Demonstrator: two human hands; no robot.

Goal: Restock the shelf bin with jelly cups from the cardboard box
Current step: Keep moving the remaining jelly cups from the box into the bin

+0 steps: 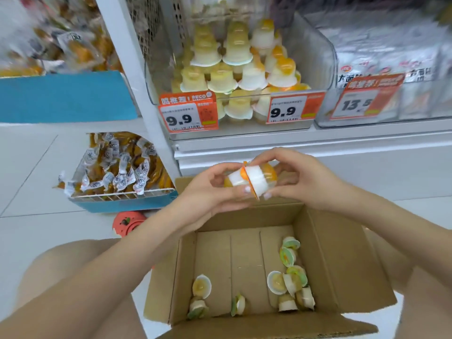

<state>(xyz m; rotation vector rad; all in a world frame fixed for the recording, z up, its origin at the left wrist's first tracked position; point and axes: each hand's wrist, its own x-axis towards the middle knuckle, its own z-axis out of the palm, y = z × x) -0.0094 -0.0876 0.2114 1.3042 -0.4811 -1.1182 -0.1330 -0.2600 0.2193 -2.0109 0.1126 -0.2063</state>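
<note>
Head view. Both hands are meeting above the far edge of the box, just below the shelf front. Left hand is curling its fingers round one orange-topped jelly cup, lying on its side. Right hand is gripping a second cup, thumb and fingertips pinching it. The two cups are pressing together rim to rim, orange lids meeting in the middle.

Box is sitting open on the floor between the person's knees, flaps spread. Loose cups are lying scattered on its bottom: a cluster along the right side, a few near the front left and centre; green and yellowish ones, most tipped over.

Bin, clear plastic, is standing on the shelf straight above the hands. Stacked cups are filling it in tiers, bottoms up, yellow on the left, orange on the right. Two price tags reading 9.9 are hanging on its front.

Left: a blue wire basket of wrapped snacks on the floor. Right: a neighbouring bin of white packets, tagged 13.5.
</note>
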